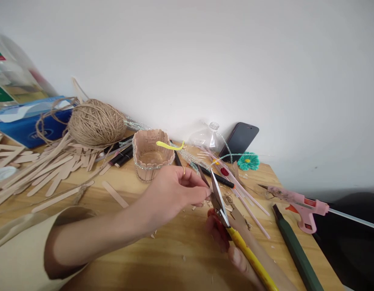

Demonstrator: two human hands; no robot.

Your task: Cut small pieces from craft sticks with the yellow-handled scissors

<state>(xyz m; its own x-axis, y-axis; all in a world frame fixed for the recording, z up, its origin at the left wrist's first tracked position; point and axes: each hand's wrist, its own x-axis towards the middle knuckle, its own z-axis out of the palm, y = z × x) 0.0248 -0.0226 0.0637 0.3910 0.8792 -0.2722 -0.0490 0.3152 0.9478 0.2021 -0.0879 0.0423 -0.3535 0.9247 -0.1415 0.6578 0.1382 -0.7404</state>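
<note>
My right hand (227,242) grips a pair of scissors (220,206) with yellow handles, their blades parted and pointing away from me. My left hand (177,188) is closed in a pinch beside the blades; what lies between its fingertips is too small to make out. Just past the scissor tips, a thin silvery pipe cleaner (235,154) stretches to the right. Beyond my left fingers is a short yellow fuzzy strip (170,146), bent at one end. Behind my left wrist stands a small basket (144,171) of wooden pieces with a glittery band around it.
Craft sticks (61,173), a twine ball (96,123) and a blue tissue pack (38,125) lie left. A phone (239,141) leans on the wall beside a teal flower (248,161). Pink sticks (247,206), a pink glue gun (306,210) and a dark green tool (296,246) lie right.
</note>
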